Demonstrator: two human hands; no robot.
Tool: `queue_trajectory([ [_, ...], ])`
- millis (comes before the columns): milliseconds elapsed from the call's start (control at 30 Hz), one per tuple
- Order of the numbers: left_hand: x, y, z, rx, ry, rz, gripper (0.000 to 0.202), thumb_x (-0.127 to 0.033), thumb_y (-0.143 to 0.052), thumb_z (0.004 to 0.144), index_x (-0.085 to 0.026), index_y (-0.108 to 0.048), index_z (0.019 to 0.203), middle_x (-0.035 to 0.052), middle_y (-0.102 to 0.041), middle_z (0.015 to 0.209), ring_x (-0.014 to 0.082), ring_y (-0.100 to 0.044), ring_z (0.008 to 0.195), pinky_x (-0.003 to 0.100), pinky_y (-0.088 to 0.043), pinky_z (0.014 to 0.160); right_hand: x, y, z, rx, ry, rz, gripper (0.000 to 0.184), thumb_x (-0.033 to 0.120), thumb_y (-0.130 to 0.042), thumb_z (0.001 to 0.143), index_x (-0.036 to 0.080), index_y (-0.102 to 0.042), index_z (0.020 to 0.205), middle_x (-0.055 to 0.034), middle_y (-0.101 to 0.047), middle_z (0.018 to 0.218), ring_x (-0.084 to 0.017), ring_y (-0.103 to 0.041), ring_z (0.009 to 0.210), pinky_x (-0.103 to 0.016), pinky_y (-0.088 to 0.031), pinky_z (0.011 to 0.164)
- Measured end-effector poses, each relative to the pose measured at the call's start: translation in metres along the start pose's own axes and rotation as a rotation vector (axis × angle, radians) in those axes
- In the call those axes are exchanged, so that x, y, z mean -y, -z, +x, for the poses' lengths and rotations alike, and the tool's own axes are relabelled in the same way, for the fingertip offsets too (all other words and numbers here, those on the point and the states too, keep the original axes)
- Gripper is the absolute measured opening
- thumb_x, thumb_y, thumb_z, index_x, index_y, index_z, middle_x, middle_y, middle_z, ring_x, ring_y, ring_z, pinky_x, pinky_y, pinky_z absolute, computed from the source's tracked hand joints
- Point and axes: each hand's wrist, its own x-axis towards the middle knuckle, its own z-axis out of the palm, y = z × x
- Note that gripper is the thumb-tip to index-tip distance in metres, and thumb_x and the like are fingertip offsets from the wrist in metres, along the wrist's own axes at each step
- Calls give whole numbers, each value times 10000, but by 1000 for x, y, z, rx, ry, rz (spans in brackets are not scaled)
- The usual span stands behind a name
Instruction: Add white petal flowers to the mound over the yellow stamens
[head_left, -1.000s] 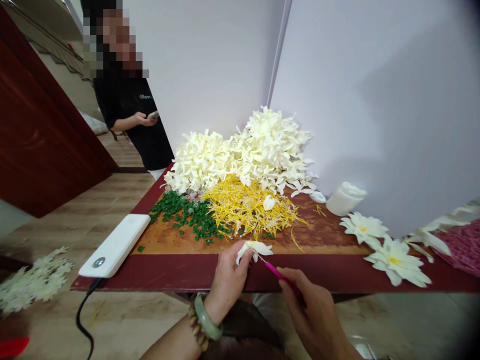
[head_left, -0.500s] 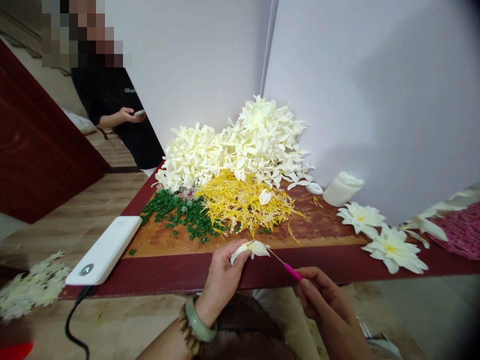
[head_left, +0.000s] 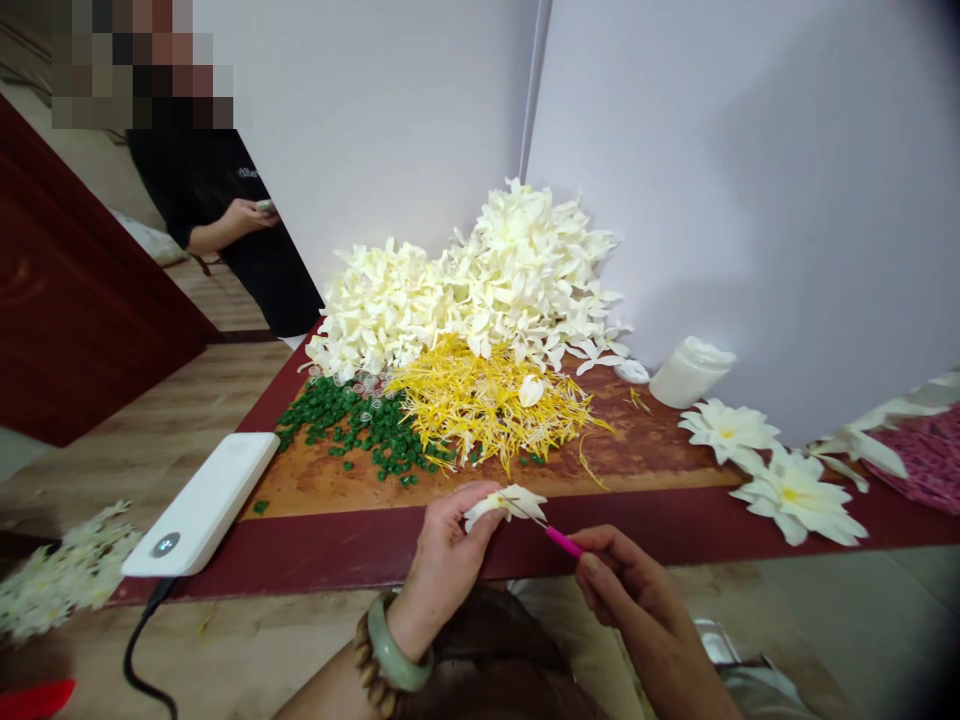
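Between the thumb and fingers of my left hand [head_left: 454, 545] is a white artificial flower [head_left: 516, 500], held just over the table's front edge. My right hand [head_left: 626, 580] grips a slim pink-handled tool [head_left: 564, 542] with a thin metal shaft. That shaft reaches over the petals; whether its tip touches them I cannot tell. Beyond my hands lies a heap of yellow stamens [head_left: 480, 410], with a loose white petal piece [head_left: 531, 390] on top. Small green plastic pieces [head_left: 360, 430] are spread left of it. Behind them rises a big pile of white petals [head_left: 517, 270].
A white power bank [head_left: 206, 510] with a black cable lies at the table's left edge. On the right are a white jar [head_left: 691, 372], finished white flowers [head_left: 799, 495] and pink material [head_left: 919, 455]. A person in black [head_left: 247, 240] stands at the back left, holding a phone.
My right hand has moved left, bringing the tool's shaft from the flower's edge over its petals. The flower has turned slightly, showing more of its open face.
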Motion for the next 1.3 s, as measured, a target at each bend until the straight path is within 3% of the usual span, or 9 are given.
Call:
queue_trajectory([
  [233, -2, 1, 0, -13, -8, 3, 207, -225, -584, 711, -143, -667, 882, 74, -682, 885, 170, -606, 810, 258, -455, 753, 2, 1, -1, 2, -21, 14, 193, 364, -528, 796, 183, -566, 851, 49, -407, 586, -73, -331, 525, -185, -247, 457],
  [500, -4, -1, 0, -58, 6, -40, 210, -209, -613, 668, -132, -677, 852, 89, -686, 878, 182, -612, 809, 273, -467, 750, -7, -1, 1, -22, -119, 350, 162, 340, -562, 778, 190, -556, 838, 58, -405, 569, -45, -262, 458, -172, -170, 413],
  [833, -4, 1, 0, -1, -37, 0, 192, -208, -599, 686, -155, -687, 848, 83, -685, 895, 185, -609, 842, 281, -466, 774, -4, 1, 2, -24, -124, 295, 168, 325, -579, 772, 178, -572, 853, 49, -419, 576, -47, -308, 483, -156, -210, 428],
  [967, 2, 3, 0, -51, -14, 34, 231, -269, -619, 672, -165, -689, 866, 90, -688, 916, 206, -609, 871, 314, -455, 824, 10, 17, 8, -102, -71, 324, 183, 338, -615, 728, 194, -568, 830, 43, -433, 576, -59, -336, 471, -168, -239, 424],
  [1067, 9, 4, 2, -120, 35, 7, 286, -362, -658, 612, -171, -701, 821, 86, -703, 861, 228, -629, 810, 336, -485, 784, 34, 44, 22, -334, 143, 73, 213, 378, -579, 740, 199, -556, 855, 32, -460, 582, -93, -398, 499, -194, -290, 450],
  [1167, 14, 6, 8, -61, 101, -27, 337, -417, -681, 563, -189, -708, 810, 70, -703, 881, 245, -626, 852, 338, -475, 815, 59, 74, 47, -681, 409, -506, 217, 368, -472, 807, 186, -553, 894, -11, -549, 644, -145, -479, 563, -237, -340, 515],
  [1233, 14, 7, 11, 4, 137, -70, 370, -444, -668, 574, -190, -704, 841, 66, -697, 910, 247, -619, 879, 331, -470, 826, 69, 87, 68, -816, 432, -949, 237, 320, -381, 855, 176, -554, 929, -30, -588, 643, -161, -520, 555, -258, -352, 544],
  [1300, 12, 7, 11, 55, 163, -110, 399, -464, -649, 592, -185, -697, 874, 68, -690, 936, 249, -612, 897, 328, -473, 821, 71, 94, 89, -849, 302, -1371, 260, 263, -317, 879, 173, -555, 930, -44, -622, 665, -164, -564, 562, -255, -349, 543],
])
